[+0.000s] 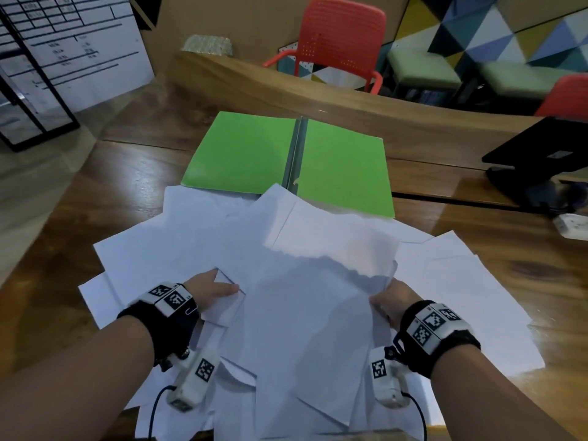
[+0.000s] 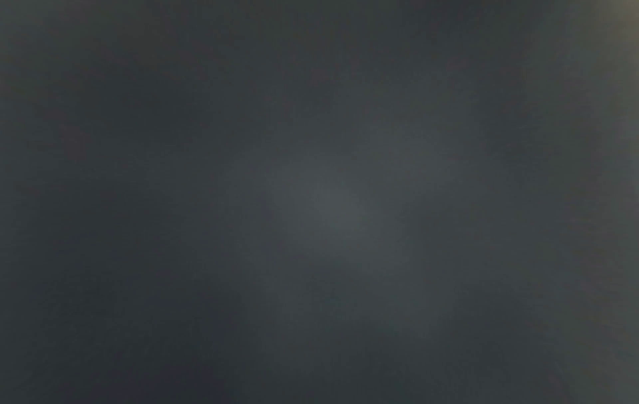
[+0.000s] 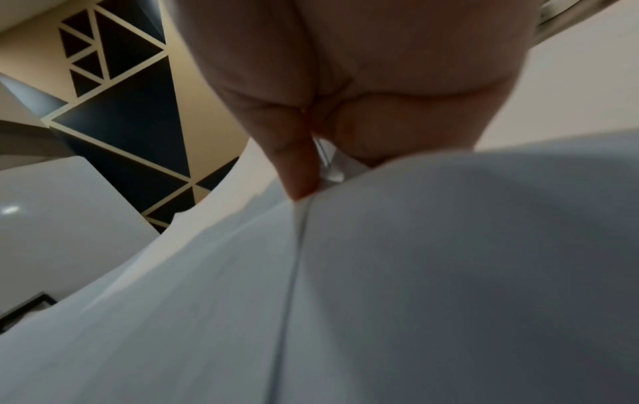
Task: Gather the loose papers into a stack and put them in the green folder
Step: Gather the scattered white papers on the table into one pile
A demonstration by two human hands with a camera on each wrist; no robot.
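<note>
Many loose papers (image 1: 305,313) cover your wooden table (image 1: 477,249), their far edges overlapping the open green folder (image 1: 248,151); a black laptop (image 1: 541,148) sits far right, red chairs beyond. Your left hand (image 1: 210,289) rests on the sheets, fingers hidden. Your left wrist view is dark. Your right wrist view shows your right hand (image 3: 345,109) pinching lifted sheets.

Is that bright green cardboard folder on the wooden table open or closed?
Open. The bright green cardboard folder lies spread flat, both covers showing either side of its grey spine, with no sheets inside yet; loose white papers overlap its near edge.
</note>
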